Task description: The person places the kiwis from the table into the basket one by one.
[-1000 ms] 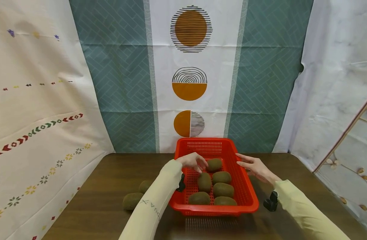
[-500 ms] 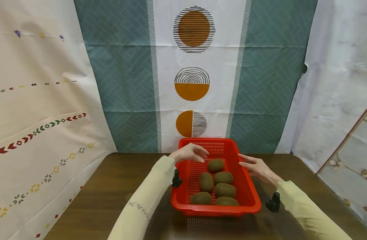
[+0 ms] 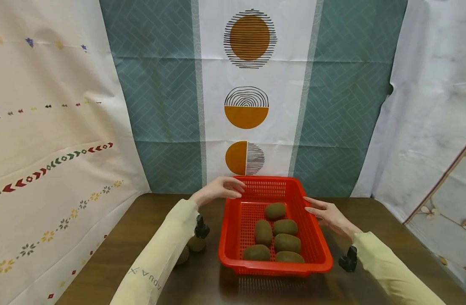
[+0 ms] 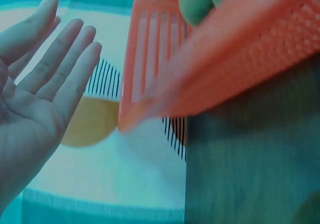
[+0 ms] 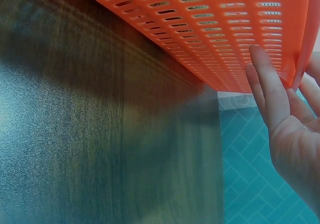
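A red plastic basket (image 3: pixel 271 267) with slotted walls stands on the table. Several brown fuzzy kiwis (image 3: pixel 285 228) lie in it, mostly in its right and near parts. My left hand (image 3: pixel 222 189) hovers by the basket's far left corner, holding nothing. In the left wrist view, the fingers of that hand (image 4: pixel 45 88) are spread and apart from the basket. My right hand (image 3: pixel 331 217) touches the basket's right rim. From the right wrist view, two of its straight fingers (image 5: pixel 270 83) lie along the outer wall; the others are partly hidden behind the rim.
Two more kiwis, one of them (image 3: pixel 196 244) plainer to see, lie on the dark wooden table (image 3: pixel 141 228) left of the basket, partly behind my left sleeve. A patterned curtain (image 3: pixel 164 106) hangs behind the table, with pale cloths on both sides.
My left hand has lifted from among the kiwis and drawn back left to the basket's far left corner. The right hand stays at the right rim. The view has shifted slightly.
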Tool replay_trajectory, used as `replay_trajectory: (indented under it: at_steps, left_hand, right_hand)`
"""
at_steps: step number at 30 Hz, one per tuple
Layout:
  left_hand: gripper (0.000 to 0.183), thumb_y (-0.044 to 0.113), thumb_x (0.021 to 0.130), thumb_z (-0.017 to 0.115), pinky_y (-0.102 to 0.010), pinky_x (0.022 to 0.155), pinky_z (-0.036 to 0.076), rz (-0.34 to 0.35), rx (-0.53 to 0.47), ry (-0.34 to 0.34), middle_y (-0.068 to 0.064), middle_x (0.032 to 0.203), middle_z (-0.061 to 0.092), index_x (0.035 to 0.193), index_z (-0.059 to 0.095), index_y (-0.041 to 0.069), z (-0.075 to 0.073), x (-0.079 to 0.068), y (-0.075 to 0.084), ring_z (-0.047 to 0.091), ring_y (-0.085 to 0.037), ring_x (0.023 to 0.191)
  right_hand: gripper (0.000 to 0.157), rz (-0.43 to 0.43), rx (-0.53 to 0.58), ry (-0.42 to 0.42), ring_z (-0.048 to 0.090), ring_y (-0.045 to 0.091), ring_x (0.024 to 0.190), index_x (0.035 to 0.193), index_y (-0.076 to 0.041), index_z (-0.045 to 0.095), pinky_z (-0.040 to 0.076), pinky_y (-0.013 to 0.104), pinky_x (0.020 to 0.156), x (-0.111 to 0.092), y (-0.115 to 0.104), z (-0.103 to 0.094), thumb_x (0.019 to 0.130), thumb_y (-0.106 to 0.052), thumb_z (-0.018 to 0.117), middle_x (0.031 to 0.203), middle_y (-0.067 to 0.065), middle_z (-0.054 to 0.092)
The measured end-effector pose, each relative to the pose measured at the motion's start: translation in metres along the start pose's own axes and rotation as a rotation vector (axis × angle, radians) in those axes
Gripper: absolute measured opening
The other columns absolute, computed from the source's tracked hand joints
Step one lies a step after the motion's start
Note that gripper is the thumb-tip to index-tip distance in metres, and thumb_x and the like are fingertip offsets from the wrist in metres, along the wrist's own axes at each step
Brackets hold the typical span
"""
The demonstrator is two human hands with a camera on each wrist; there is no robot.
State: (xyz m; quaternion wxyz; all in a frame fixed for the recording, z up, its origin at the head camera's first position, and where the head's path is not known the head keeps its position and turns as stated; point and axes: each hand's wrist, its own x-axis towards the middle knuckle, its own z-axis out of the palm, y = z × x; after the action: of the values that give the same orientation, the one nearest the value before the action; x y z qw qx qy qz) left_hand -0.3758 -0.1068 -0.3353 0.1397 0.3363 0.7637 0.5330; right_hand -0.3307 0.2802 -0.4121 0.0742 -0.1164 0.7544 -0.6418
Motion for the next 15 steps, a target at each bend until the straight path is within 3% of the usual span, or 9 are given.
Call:
replay_trajectory:
  at_steps: [6,15]
  left_hand:
    - [0.038,0.008,0.083,0.066,-0.042,0.082,0.045,-0.019,-0.041,0.066,-0.026,0.113,0.054,0.118,0.056,-0.002,-0.019,-0.027,-0.011,0.057,-0.031,0.097]
    - [0.039,0.009,0.083,0.066,-0.043,0.084,0.043,-0.053,-0.052,0.098,-0.012,0.111,0.059,0.12,0.057,0.006,-0.039,-0.063,-0.036,0.056,-0.029,0.1]
  right_hand:
    - [0.057,-0.009,0.004,-0.009,0.049,0.035,0.109,0.14,-0.001,0.031,0.046,0.047,0.077,0.002,0.001,0.0,0.091,-0.017,0.056,0.134,0.026,0.035]
    - [0.056,-0.034,-0.016,-0.04,0.048,0.035,0.11,0.14,0.0,0.029,0.045,0.048,0.078,-0.001,-0.001,0.0,0.092,-0.015,0.054,0.136,0.026,0.032]
